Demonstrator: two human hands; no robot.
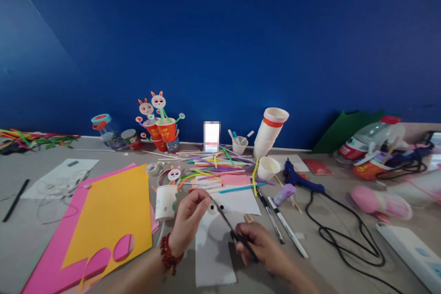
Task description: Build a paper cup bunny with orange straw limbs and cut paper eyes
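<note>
My right hand (257,241) holds a pair of black-handled scissors (225,220) by the loops, their blades slanting up and left. The fingertips of my left hand (193,209) are pinched together by the blade tips; what lies between them is too small to make out. A red bead bracelet (168,253) circles my left wrist. Beneath both hands lies white paper (210,266) with a cut-out corner. Two dark-centred eye shapes (222,207) show beside the blades. Left of my left hand, a white paper cup (165,204) lies tilted, with a small rabbit face (174,173) above it.
Orange and pink sheets (113,206) cover the left. Coloured pipe cleaners (220,165) are heaped behind my hands, before stacked cups (270,133) and rabbit-topped cups (166,128). To the right are pens (289,229), a purple glue stick (284,194), and a corded blue glue gun (299,179).
</note>
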